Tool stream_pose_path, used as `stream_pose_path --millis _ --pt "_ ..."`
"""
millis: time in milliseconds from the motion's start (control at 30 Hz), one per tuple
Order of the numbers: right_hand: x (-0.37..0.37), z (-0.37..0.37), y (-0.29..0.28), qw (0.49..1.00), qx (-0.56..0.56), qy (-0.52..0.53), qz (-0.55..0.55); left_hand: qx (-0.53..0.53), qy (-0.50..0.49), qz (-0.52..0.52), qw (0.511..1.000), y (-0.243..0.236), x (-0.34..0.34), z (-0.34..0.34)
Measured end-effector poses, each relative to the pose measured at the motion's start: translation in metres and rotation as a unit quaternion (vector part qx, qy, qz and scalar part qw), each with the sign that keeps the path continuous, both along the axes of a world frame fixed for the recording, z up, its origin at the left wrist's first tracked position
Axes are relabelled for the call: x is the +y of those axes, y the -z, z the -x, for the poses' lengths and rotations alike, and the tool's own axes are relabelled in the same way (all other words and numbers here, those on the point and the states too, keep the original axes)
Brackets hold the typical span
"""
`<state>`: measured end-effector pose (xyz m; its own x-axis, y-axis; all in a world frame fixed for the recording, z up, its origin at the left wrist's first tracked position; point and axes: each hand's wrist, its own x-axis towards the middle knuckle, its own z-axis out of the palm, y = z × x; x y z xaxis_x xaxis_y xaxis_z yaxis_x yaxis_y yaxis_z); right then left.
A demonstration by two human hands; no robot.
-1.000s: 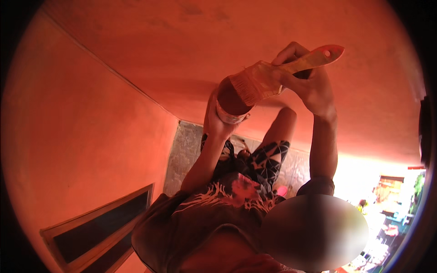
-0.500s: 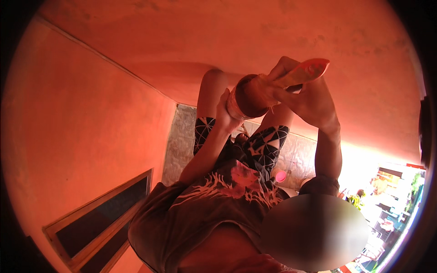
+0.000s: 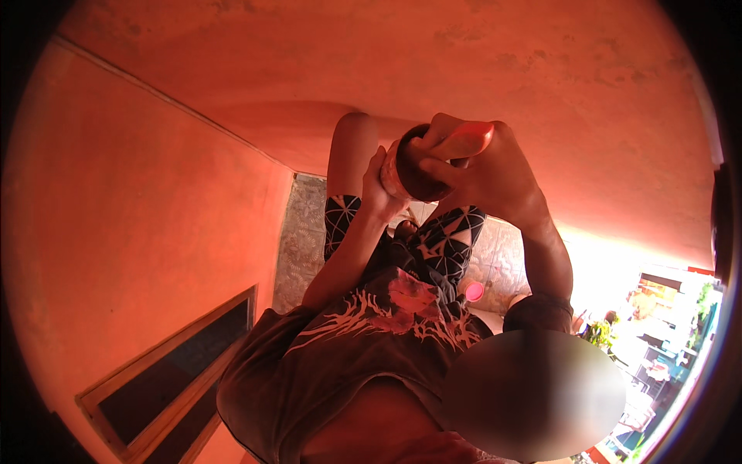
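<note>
My left hand is wrapped round a round paint can and keeps it tilted in front of my knees, its mouth turned toward the upper right. In my right hand is a paintbrush with a red-orange handle, gripped low near its head. The handle's end points up and right. The brush head is down inside the can's mouth, where the fingers and the dark interior hide the bristles. How much paint the can holds does not show.
An orange wall rises close ahead, with patchy stains higher up, and meets another orange wall at left. A wood-framed window is at lower left. Beside my right leg, a pink-topped container stands on the tiled floor.
My right hand has moved left and down, taking the paintbrush deeper into the can. The handle's end has come down and left with it. My left hand still holds the can nearly in place.
</note>
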<state>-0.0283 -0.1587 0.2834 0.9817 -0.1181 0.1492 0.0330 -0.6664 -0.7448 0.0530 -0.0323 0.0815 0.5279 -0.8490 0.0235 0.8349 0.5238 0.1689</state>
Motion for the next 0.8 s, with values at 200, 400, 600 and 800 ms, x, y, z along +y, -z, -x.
stream_pose_path --millis 200,400,600,800 --pt "0.008 -0.003 0.001 0.994 0.075 0.024 0.07 0.017 0.001 -0.015 1.0 0.011 0.003 -0.002" --pt "0.004 -0.007 0.01 0.987 0.034 0.003 0.157 0.036 0.013 -0.016 0.999 0.02 0.002 -0.003" --pt "-0.003 -0.005 0.005 0.997 0.041 0.016 0.062 0.037 0.0 -0.04 0.999 0.011 0.001 -0.003" --pt "-0.01 0.003 -0.007 0.995 -0.09 0.005 0.038 0.05 0.022 -0.05 0.997 0.018 -0.002 -0.004"
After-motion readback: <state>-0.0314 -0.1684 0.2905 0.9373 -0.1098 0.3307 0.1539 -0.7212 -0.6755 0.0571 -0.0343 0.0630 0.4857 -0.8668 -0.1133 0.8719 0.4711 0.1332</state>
